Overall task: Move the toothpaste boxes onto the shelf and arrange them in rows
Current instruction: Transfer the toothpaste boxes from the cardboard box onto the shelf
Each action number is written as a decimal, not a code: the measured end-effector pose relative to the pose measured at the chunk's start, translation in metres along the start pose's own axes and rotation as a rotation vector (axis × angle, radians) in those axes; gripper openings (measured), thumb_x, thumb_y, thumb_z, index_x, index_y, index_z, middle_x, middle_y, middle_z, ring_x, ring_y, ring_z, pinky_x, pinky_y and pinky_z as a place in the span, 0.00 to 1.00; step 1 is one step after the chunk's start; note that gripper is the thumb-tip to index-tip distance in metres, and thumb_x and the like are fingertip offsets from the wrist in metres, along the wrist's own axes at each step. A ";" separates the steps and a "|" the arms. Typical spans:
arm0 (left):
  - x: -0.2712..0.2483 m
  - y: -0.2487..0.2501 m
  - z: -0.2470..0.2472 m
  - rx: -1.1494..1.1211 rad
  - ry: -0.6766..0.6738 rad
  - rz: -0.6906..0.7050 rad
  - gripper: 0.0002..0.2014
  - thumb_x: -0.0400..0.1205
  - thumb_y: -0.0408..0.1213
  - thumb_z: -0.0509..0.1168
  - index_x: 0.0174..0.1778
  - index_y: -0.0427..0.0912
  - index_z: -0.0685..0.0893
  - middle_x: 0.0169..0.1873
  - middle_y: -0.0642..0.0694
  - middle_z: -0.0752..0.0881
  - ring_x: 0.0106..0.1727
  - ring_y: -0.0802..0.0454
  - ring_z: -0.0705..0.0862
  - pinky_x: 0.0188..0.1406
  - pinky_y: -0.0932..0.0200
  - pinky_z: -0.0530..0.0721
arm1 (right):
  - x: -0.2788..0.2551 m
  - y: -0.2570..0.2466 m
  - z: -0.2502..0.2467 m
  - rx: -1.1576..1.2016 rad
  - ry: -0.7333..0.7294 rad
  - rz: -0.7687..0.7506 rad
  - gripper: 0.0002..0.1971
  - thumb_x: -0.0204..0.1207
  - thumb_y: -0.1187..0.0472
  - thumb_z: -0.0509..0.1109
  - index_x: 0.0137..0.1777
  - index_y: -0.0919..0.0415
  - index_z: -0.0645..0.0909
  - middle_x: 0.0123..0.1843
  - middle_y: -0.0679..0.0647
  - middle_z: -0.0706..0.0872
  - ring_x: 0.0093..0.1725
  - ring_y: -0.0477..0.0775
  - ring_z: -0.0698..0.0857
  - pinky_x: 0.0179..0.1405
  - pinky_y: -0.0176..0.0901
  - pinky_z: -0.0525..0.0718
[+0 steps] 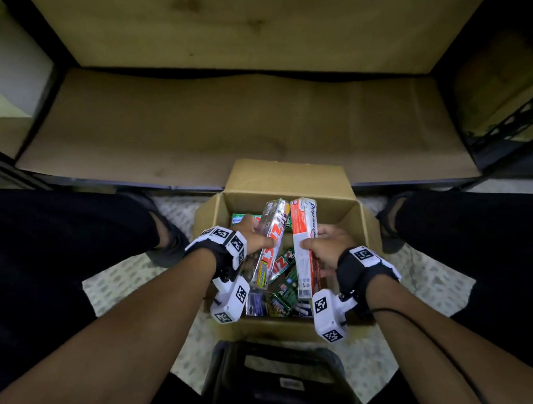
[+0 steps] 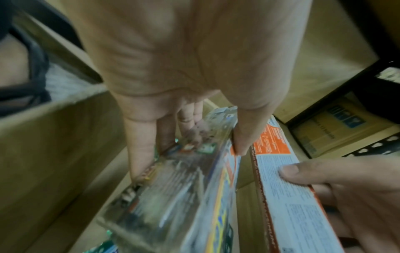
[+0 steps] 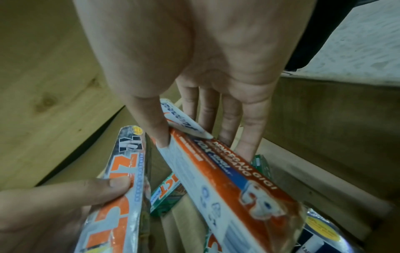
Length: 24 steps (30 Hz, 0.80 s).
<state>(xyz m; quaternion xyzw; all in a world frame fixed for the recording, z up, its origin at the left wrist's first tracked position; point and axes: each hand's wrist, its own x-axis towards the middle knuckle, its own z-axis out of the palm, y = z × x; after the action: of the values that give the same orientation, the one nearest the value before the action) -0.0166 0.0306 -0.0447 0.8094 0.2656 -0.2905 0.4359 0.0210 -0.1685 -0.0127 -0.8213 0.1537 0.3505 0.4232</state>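
Note:
My left hand (image 1: 254, 236) grips a silver toothpaste box with orange letters (image 1: 268, 241), thumb on one long side and fingers on the other (image 2: 184, 179). My right hand (image 1: 324, 244) grips a white and orange toothpaste box (image 1: 303, 246) the same way (image 3: 216, 171). Both boxes are held lengthwise, side by side, just above the open cardboard carton (image 1: 290, 178). Several more toothpaste boxes, green (image 1: 287, 263) and dark, lie inside the carton beneath them. The wooden shelf board (image 1: 232, 124) lies beyond the carton.
The carton stands on a patterned floor (image 1: 127, 275) between my legs in dark trousers (image 1: 59, 238). Black metal shelf posts (image 1: 507, 120) frame the shelf on both sides. A dark stool or case (image 1: 276, 379) sits close in front of me.

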 end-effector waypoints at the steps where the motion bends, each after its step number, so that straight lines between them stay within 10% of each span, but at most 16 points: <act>1: -0.004 0.003 -0.003 0.016 0.008 0.006 0.30 0.68 0.56 0.78 0.60 0.49 0.73 0.54 0.48 0.82 0.56 0.46 0.84 0.55 0.42 0.86 | -0.004 -0.003 -0.001 0.012 -0.001 -0.006 0.13 0.65 0.56 0.80 0.49 0.48 0.84 0.45 0.50 0.93 0.44 0.54 0.92 0.47 0.59 0.92; 9: -0.042 0.029 -0.031 0.024 0.096 0.056 0.26 0.71 0.53 0.78 0.57 0.46 0.75 0.49 0.49 0.85 0.52 0.48 0.86 0.53 0.52 0.86 | -0.040 -0.030 -0.015 0.077 -0.009 -0.098 0.10 0.73 0.59 0.78 0.52 0.52 0.84 0.43 0.53 0.91 0.42 0.54 0.91 0.43 0.56 0.92; 13: -0.066 0.044 -0.048 0.013 0.153 0.083 0.39 0.53 0.64 0.76 0.56 0.51 0.74 0.51 0.47 0.86 0.50 0.45 0.89 0.50 0.42 0.89 | -0.057 -0.043 -0.026 0.080 -0.001 -0.163 0.10 0.72 0.59 0.78 0.52 0.52 0.85 0.43 0.52 0.92 0.43 0.54 0.92 0.47 0.60 0.92; 17: -0.093 0.057 -0.062 -0.005 0.219 0.154 0.23 0.68 0.52 0.78 0.48 0.51 0.73 0.51 0.47 0.85 0.50 0.46 0.87 0.50 0.45 0.89 | -0.081 -0.058 -0.037 0.105 0.002 -0.223 0.11 0.72 0.59 0.78 0.54 0.52 0.85 0.42 0.54 0.93 0.43 0.56 0.92 0.45 0.61 0.92; 24: -0.144 0.086 -0.093 0.068 0.305 0.291 0.28 0.73 0.54 0.76 0.60 0.47 0.72 0.52 0.51 0.82 0.53 0.50 0.84 0.52 0.51 0.86 | -0.129 -0.087 -0.058 0.088 0.041 -0.390 0.11 0.74 0.60 0.77 0.55 0.56 0.86 0.46 0.54 0.92 0.37 0.49 0.90 0.28 0.39 0.85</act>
<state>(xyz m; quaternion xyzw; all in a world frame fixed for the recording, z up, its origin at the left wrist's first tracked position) -0.0347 0.0440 0.1459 0.8880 0.1987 -0.1073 0.4006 0.0031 -0.1696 0.1525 -0.8231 0.0155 0.2379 0.5154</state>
